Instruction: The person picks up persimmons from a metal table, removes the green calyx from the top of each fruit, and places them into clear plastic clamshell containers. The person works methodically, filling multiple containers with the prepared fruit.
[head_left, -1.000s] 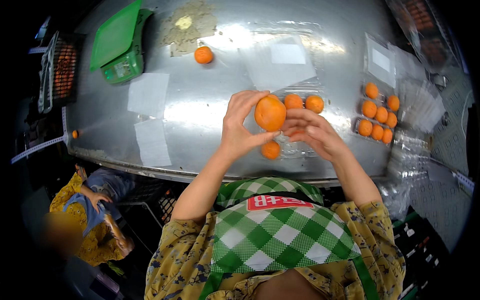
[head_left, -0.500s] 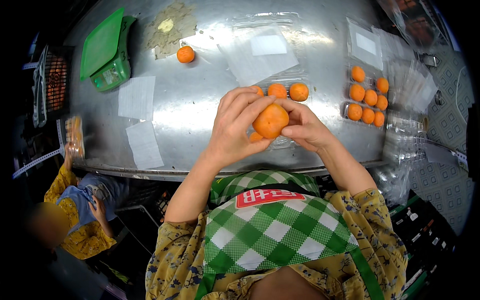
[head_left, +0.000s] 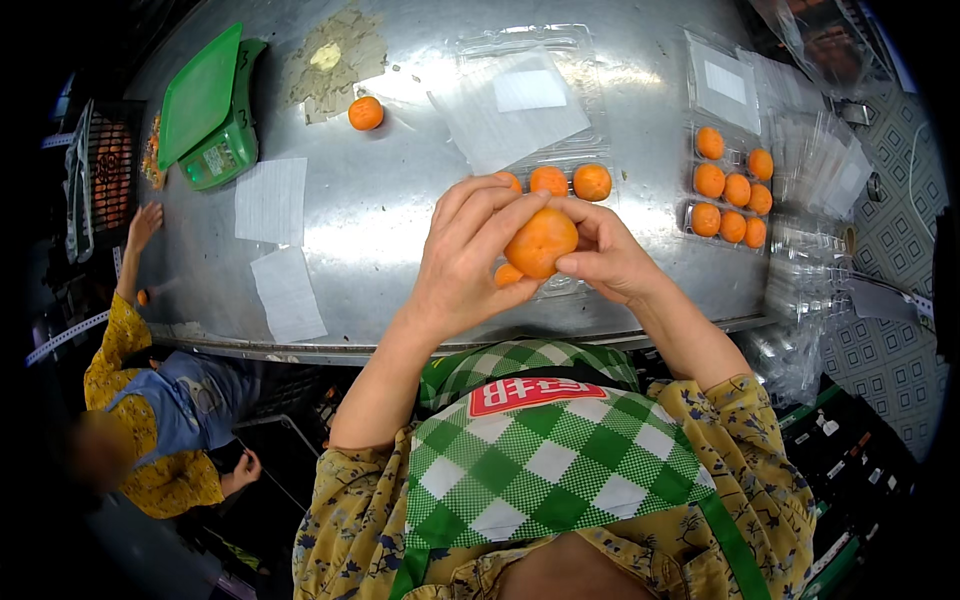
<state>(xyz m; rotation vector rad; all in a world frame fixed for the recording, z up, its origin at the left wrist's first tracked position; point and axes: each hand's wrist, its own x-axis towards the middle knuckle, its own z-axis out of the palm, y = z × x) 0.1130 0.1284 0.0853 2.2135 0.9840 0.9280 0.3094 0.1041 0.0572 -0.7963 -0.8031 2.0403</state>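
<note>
Over the near middle of the metal table, an orange persimmon (head_left: 541,243) is held between both hands. My left hand (head_left: 458,245) curls round its left side, with the fingers over its top. On the other side, my right hand (head_left: 612,252) grips it with thumb and fingers. Just beyond and beneath my hands lies a clear plastic tray (head_left: 572,160) with more persimmons (head_left: 592,182), some partly hidden by my hands. A white foam sheet (head_left: 515,115) covers part of the clear plastic at its far side.
A filled tray of persimmons (head_left: 733,190) stands at the right, beside stacked clear trays (head_left: 808,265). One loose persimmon (head_left: 366,113) sits at far left, near a green scale (head_left: 212,120). Foam sheets (head_left: 270,200) lie left. A co-worker's hand (head_left: 146,222) reaches over the left edge.
My hands keep hold of the persimmon, almost unmoved. At the left, the co-worker's arm has stretched forward, and the filled pack by that hand has gone away toward the scale.
</note>
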